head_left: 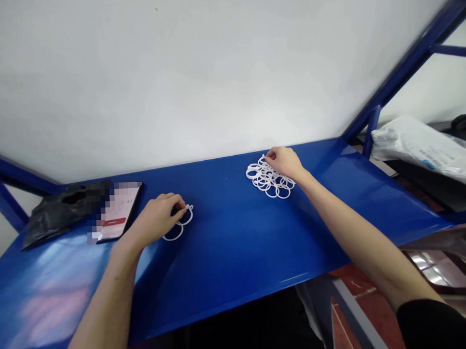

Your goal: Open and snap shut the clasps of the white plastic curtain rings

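My left hand [161, 215] is closed in a pinch on a white curtain ring [191, 215], a thin hoop with a small eyelet, low over the blue table. A second white ring [174, 239] lies under it on the table, partly hidden by the hand. Further right, my right hand [284, 161] reaches the far edge of a pile of white curtain rings [271, 182]. Its thumb and forefinger are pinched on one ring [262, 157] at the top of the pile. The rings there overlap flat on one another.
The blue table [220, 256] backs onto a pale wall [199, 84]. On the left lie a phone [117, 211] and a black plastic bag [62, 211]. Blue metal frame bars [397, 72] rise at the sides. A white plastic package [423, 145] sits beyond the right bar.
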`<state>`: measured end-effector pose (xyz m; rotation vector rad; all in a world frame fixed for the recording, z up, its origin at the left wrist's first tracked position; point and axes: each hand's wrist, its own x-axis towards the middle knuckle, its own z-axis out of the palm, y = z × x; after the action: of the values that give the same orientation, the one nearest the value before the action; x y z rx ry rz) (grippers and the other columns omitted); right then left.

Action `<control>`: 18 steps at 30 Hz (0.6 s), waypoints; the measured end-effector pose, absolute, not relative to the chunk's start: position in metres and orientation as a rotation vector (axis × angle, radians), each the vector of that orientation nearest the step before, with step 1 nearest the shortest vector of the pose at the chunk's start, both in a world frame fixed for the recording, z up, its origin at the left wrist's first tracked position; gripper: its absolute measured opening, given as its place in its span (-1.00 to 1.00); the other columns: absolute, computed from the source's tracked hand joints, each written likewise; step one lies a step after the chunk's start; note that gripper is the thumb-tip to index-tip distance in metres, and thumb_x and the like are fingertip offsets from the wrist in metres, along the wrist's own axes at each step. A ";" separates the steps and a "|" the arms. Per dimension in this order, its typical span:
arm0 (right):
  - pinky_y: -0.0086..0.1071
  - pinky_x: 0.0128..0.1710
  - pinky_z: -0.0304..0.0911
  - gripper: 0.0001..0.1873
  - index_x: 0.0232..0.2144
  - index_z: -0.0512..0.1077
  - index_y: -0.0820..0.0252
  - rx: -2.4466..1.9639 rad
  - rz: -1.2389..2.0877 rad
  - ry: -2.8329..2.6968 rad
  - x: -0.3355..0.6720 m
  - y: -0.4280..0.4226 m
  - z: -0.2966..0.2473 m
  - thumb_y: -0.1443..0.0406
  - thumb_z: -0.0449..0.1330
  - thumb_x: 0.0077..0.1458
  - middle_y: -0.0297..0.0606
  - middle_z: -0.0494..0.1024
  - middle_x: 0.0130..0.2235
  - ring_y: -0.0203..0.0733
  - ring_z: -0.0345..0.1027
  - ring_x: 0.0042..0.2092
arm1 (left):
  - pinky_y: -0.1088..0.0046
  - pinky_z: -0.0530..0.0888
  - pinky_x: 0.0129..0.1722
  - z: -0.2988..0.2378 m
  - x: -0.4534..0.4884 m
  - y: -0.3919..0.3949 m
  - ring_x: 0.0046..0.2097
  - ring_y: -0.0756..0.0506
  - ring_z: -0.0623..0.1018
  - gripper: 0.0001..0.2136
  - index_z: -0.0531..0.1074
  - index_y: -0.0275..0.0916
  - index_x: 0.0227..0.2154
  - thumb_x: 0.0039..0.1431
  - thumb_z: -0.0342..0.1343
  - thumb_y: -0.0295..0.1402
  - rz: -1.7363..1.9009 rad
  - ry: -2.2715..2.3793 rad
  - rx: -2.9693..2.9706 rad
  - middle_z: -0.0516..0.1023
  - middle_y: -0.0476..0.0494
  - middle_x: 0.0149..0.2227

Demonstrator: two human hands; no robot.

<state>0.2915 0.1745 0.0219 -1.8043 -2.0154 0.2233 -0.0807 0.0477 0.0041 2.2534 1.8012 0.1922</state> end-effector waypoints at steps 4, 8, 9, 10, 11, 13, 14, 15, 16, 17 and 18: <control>-0.21 -0.24 0.31 -0.81 -0.34 0.61 0.22 -1.823 0.206 -2.028 0.290 0.172 0.020 0.32 0.17 0.10 -0.09 0.64 -0.32 -0.05 0.47 -0.27 | 0.31 0.39 -0.25 0.006 -0.075 0.045 -0.21 -0.20 0.54 -0.80 0.41 -0.13 -0.39 0.20 -0.01 -0.16 0.258 1.836 2.233 0.59 -0.12 -0.32; -0.16 -0.15 0.32 -0.78 -0.27 0.59 0.23 -1.764 0.104 -2.010 0.292 0.159 0.022 0.33 0.13 0.16 -0.08 0.62 -0.23 0.00 0.43 -0.14 | 0.36 0.37 -0.32 0.014 -0.069 0.043 -0.31 -0.15 0.55 -0.82 0.41 -0.13 -0.37 0.20 0.01 -0.17 0.310 1.925 2.181 0.59 -0.08 -0.37; -0.15 -0.13 0.31 -0.78 -0.25 0.58 0.22 -1.718 0.066 -2.008 0.291 0.153 0.023 0.32 0.13 0.18 -0.09 0.61 -0.23 0.01 0.42 -0.12 | 0.37 0.37 -0.34 0.017 -0.067 0.042 -0.33 -0.15 0.56 -0.83 0.40 -0.13 -0.36 0.19 0.02 -0.17 0.339 1.968 2.153 0.59 -0.08 -0.38; -0.13 -0.11 0.31 -0.78 -0.25 0.57 0.22 -1.658 0.028 -2.007 0.289 0.147 0.023 0.31 0.12 0.20 -0.10 0.61 -0.23 0.01 0.40 -0.12 | 0.37 0.37 -0.35 0.020 -0.065 0.042 -0.34 -0.14 0.56 -0.84 0.39 -0.14 -0.36 0.19 0.03 -0.17 0.387 2.010 2.118 0.59 -0.07 -0.38; -0.12 -0.10 0.31 -0.79 -0.25 0.57 0.22 -1.582 -0.004 -2.010 0.286 0.139 0.023 0.30 0.12 0.22 -0.11 0.60 -0.24 0.00 0.39 -0.13 | 0.38 0.37 -0.36 0.022 -0.062 0.041 -0.34 -0.14 0.56 -0.84 0.37 -0.14 -0.36 0.18 0.04 -0.18 0.456 2.047 2.081 0.60 -0.07 -0.38; -0.09 -0.07 0.31 -0.81 -0.24 0.55 0.21 -1.400 -0.021 -2.036 0.275 0.120 0.022 0.29 0.13 0.25 -0.12 0.58 -0.26 -0.02 0.39 -0.16 | 0.39 0.39 -0.35 0.025 -0.055 0.038 -0.35 -0.12 0.57 -0.85 0.35 -0.14 -0.35 0.18 0.06 -0.19 0.652 2.085 2.020 0.60 -0.05 -0.39; -0.08 -0.05 0.31 -0.82 -0.23 0.54 0.21 -1.302 0.007 -2.063 0.268 0.109 0.020 0.28 0.13 0.27 -0.13 0.58 -0.26 -0.04 0.40 -0.17 | 0.40 0.40 -0.33 0.025 -0.049 0.037 -0.34 -0.11 0.58 -0.85 0.35 -0.15 -0.35 0.19 0.07 -0.19 0.760 2.077 2.005 0.60 -0.04 -0.40; -0.09 -0.04 0.31 -0.82 -0.20 0.52 0.20 -1.204 0.066 -2.095 0.260 0.098 0.017 0.26 0.14 0.29 -0.15 0.58 -0.25 -0.06 0.41 -0.17 | 0.41 0.41 -0.32 0.024 -0.043 0.034 -0.35 -0.09 0.58 -0.85 0.34 -0.15 -0.35 0.19 0.07 -0.19 0.858 2.052 1.999 0.59 -0.03 -0.41; -0.13 -0.05 0.34 -0.80 -0.14 0.50 0.19 -1.124 0.171 -2.134 0.251 0.087 0.014 0.22 0.14 0.31 -0.16 0.57 -0.22 -0.09 0.42 -0.17 | 0.42 0.42 -0.30 0.023 -0.035 0.031 -0.34 -0.08 0.58 -0.85 0.35 -0.15 -0.36 0.20 0.08 -0.20 0.937 2.008 2.006 0.59 -0.02 -0.41; -0.18 -0.10 0.36 -0.76 -0.06 0.47 0.18 -1.057 0.296 -2.164 0.242 0.076 0.010 0.19 0.15 0.32 -0.17 0.57 -0.19 -0.14 0.44 -0.19 | 0.43 0.43 -0.29 0.020 -0.027 0.028 -0.34 -0.06 0.58 -0.85 0.35 -0.15 -0.37 0.20 0.08 -0.20 0.978 1.954 2.022 0.58 -0.01 -0.42; -0.24 -0.14 0.39 -0.69 0.03 0.42 0.18 -1.004 0.433 -2.186 0.234 0.066 0.006 0.16 0.16 0.32 -0.18 0.56 -0.15 -0.18 0.45 -0.21 | 0.44 0.43 -0.28 0.017 -0.019 0.025 -0.34 -0.05 0.58 -0.85 0.35 -0.16 -0.38 0.21 0.08 -0.21 1.008 1.898 2.039 0.58 0.00 -0.42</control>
<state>0.2342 0.0657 0.0060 -1.0042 -2.1863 0.4331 -0.0192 0.0251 0.0170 2.0395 1.8976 1.0076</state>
